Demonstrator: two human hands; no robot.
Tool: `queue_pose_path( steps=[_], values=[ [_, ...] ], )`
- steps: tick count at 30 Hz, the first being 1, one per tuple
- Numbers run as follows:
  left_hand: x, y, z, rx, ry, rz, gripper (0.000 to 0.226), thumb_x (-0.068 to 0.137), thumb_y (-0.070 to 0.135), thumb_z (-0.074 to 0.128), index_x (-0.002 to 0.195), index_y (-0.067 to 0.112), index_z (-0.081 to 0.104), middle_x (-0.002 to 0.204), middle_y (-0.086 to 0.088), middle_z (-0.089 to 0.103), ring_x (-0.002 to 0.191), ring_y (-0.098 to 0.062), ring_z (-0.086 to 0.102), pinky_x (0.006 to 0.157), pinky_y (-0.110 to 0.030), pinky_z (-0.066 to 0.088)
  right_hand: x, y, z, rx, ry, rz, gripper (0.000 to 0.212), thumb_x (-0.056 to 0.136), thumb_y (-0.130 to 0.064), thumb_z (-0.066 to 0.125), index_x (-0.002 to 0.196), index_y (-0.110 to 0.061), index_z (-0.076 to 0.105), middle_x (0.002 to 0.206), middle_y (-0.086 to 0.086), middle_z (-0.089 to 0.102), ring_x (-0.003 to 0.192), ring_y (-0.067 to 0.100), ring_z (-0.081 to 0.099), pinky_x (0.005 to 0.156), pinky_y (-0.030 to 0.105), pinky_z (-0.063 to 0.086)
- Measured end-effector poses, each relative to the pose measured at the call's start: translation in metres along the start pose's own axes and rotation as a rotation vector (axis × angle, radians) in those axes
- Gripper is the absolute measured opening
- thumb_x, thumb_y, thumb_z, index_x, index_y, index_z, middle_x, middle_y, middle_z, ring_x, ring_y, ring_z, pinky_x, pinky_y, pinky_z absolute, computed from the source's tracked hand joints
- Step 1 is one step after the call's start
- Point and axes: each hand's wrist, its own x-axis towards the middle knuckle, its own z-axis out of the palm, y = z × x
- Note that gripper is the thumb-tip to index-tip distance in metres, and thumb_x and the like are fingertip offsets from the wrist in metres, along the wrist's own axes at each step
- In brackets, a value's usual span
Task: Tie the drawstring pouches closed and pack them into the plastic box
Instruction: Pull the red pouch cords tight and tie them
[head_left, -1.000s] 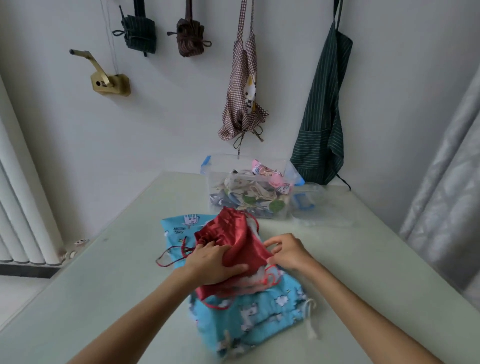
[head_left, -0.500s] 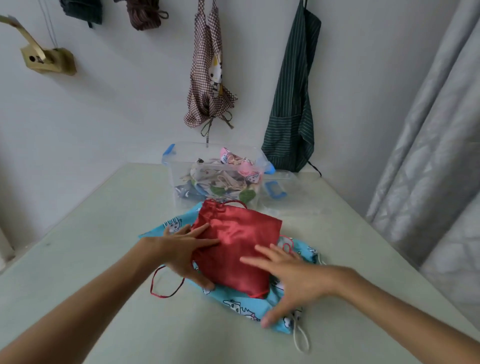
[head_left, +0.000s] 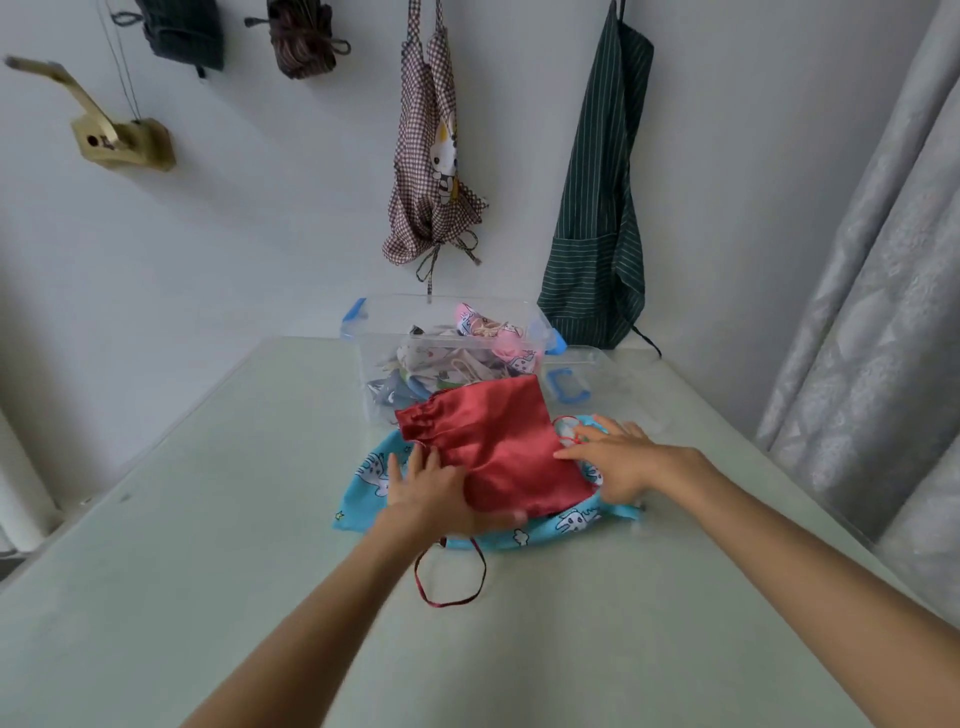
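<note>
Head view: clear plastic box with blue latches (head_left: 387, 332) sits at the far edge of the pale green counter (head_left: 208, 519), roughly centred. It's lidless and holds a heap of printed fabric pouches (head_left: 457, 364), a pink one (head_left: 485, 330) on top at the right. Clear lid with a blue clip (head_left: 571, 382) lies flat on the counter, touching the box's right side.

Red satin drawstring pouch (head_left: 493, 441) lies flat just in front of the box, gathered mouth pointing left, on top of a blue cartoon-print drawstring pouch (head_left: 374, 475) spread under it. Red cord loop (head_left: 452, 577) trails off the near side onto bare counter.

Left hand (head_left: 436, 488): fingers straight, palm pressed flat on the red pouch's near-left part, gripping nothing. Motion blur at the thumb. Right hand (head_left: 613, 457): fingers extended and spread, resting on the pouch's right edge and the blue pouch beside it, near a second bit of red cord; also not gripping. Pouch lies between the two hands, touching both.

Wall behind: checked apron (head_left: 431, 171), dark green striped apron (head_left: 597, 208).
</note>
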Motion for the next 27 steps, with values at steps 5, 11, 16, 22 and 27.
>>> queue_pose_path(
  steps=[5, 11, 16, 22, 27],
  values=[
    [-0.017, -0.050, -0.032, -0.309, 0.222, 0.057, 0.033, 0.097, 0.040, 0.043, 0.111, 0.022, 0.067, 0.111, -0.004, 0.068, 0.108, -0.026, 0.058, 0.089, -0.034, 0.045, -0.018, -0.050, -0.006, 0.428, 0.166, -0.296, 0.067, 0.083, -0.017, 0.065, 0.143, -0.027, 0.036, 0.154, 0.001, 0.025, 0.142, 0.016, 0.017, 0.112, 0.024, 0.013],
    [-0.044, -0.071, -0.026, -0.296, 0.198, -0.051, 0.033, 0.095, 0.016, 0.044, 0.116, 0.031, 0.064, 0.125, 0.005, 0.062, 0.115, -0.018, 0.057, 0.095, -0.032, 0.045, 0.000, -0.100, 0.037, 0.449, 0.430, -0.220, 0.054, 0.082, -0.047, 0.065, 0.132, -0.030, 0.053, 0.142, -0.007, 0.048, 0.131, 0.014, 0.039, 0.107, 0.028, 0.030],
    [-0.054, -0.072, -0.028, -0.399, 0.199, 0.021, 0.040, 0.091, 0.015, 0.057, 0.129, 0.026, 0.053, 0.133, 0.002, 0.056, 0.119, -0.016, 0.054, 0.101, -0.029, 0.042, -0.013, -0.091, 0.017, 0.745, 0.536, -0.135, 0.025, 0.088, -0.020, 0.060, 0.110, -0.025, 0.070, 0.111, -0.011, 0.069, 0.103, 0.007, 0.061, 0.088, 0.020, 0.046],
    [-0.048, -0.047, -0.043, -0.235, 0.287, 0.321, 0.095, 0.076, 0.044, 0.072, 0.148, 0.035, 0.012, 0.159, 0.007, 0.008, 0.147, -0.018, 0.003, 0.120, -0.040, 0.011, -0.061, -0.062, -0.027, 1.065, 0.287, -0.336, 0.022, 0.091, -0.006, 0.057, 0.107, -0.018, 0.067, 0.096, -0.014, 0.065, 0.091, -0.003, 0.061, 0.081, 0.005, 0.044],
    [-0.033, -0.034, -0.053, -0.200, 0.307, 0.428, 0.032, 0.083, 0.035, 0.067, 0.113, 0.022, 0.067, 0.148, 0.008, 0.038, 0.144, -0.013, 0.017, 0.118, -0.042, 0.011, -0.085, -0.033, -0.035, 1.236, 0.149, -0.321, 0.019, 0.091, -0.008, 0.058, 0.105, -0.015, 0.068, 0.103, -0.001, 0.069, 0.094, 0.005, 0.063, 0.086, 0.017, 0.045]
  ],
)
